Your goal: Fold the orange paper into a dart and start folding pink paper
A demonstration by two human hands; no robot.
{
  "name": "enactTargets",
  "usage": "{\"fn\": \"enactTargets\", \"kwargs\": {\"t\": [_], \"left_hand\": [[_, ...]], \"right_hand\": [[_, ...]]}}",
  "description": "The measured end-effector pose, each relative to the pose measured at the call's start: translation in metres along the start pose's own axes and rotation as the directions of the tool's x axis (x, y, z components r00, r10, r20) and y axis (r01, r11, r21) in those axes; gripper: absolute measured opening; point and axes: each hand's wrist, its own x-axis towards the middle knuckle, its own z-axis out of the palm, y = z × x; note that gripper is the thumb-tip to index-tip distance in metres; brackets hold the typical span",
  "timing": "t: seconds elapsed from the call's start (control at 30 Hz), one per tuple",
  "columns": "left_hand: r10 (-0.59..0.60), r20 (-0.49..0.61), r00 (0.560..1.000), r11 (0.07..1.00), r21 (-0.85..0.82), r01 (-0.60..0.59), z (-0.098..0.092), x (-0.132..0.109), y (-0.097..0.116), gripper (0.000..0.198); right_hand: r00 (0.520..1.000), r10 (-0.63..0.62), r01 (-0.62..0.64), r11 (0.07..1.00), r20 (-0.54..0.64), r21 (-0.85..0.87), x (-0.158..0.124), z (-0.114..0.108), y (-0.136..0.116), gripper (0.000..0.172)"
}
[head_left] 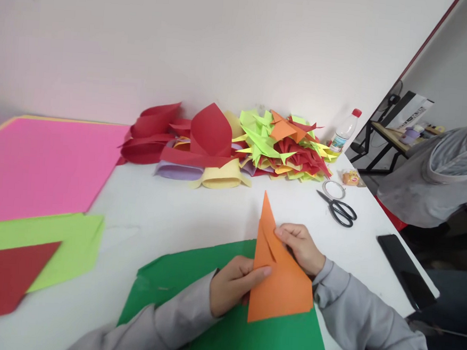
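Note:
An orange folded paper piece [280, 282], pointed at the top, is held up over a green sheet [194, 279] on the white table [167, 207]. My left hand [234, 284] pinches its lower left edge, thumb on the front. Behind its upper right edge, my right hand [302, 246] grips with fingers curled against the paper. Both hands are closed on the orange piece.
A pile of folded paper shapes [283, 146] and red and yellow curled pieces [203, 146] lies at the back. Pink [38, 166], lime [69, 238] and red [2, 276] sheets lie left. Scissors [341, 209], a tape roll [334, 189], a bottle [345, 130] and a phone [405, 269] sit right. A person in grey [437, 173] is beside the table.

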Motion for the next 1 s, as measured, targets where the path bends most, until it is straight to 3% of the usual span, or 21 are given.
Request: {"fn": "enactTargets", "kwargs": {"t": [0.13,0.3,0.37,0.43,0.53,0.6,0.77,1.0], "left_hand": [[0.077,0.045,0.996,0.969,0.233,-0.085,-0.003,-0.001,-0.004,0.058],[0.014,0.052,0.999,0.988,0.155,-0.022,-0.006,0.000,-0.003,0.058],[0.028,-0.037,0.999,0.995,0.100,-0.025,-0.007,0.001,-0.003,0.057],[0.090,-0.203,0.975,0.995,0.049,-0.081,-0.008,0.004,-0.004,0.056],[0.197,-0.461,0.865,0.979,0.049,-0.197,-0.009,0.007,-0.005,0.058],[0.208,-0.507,0.836,0.977,0.076,-0.198,-0.010,0.009,-0.005,0.051],[0.096,-0.381,0.919,0.995,0.070,-0.075,-0.012,0.010,0.001,0.039],[0.034,-0.345,0.938,0.999,0.020,-0.029,-0.010,0.011,0.006,0.033]], "right_hand": [[0.985,-0.063,0.067,0.998,-0.160,0.021,0.011,-0.015,-0.003,0.048],[0.941,-0.137,0.156,0.987,-0.309,0.040,0.020,-0.030,-0.006,0.048],[0.938,-0.146,0.165,0.986,-0.314,0.036,0.021,-0.032,-0.005,0.048],[0.939,-0.158,0.172,0.985,-0.307,0.019,0.020,-0.031,-0.002,0.049],[0.939,-0.190,0.188,0.982,-0.286,-0.034,0.016,-0.027,0.002,0.049],[0.942,-0.204,0.191,0.979,-0.266,-0.072,0.014,-0.025,0.003,0.049],[0.953,-0.205,0.191,0.978,-0.222,-0.083,0.013,-0.023,0.003,0.047],[0.950,-0.203,0.170,0.974,-0.239,-0.151,0.013,-0.022,0.000,0.043]]}}
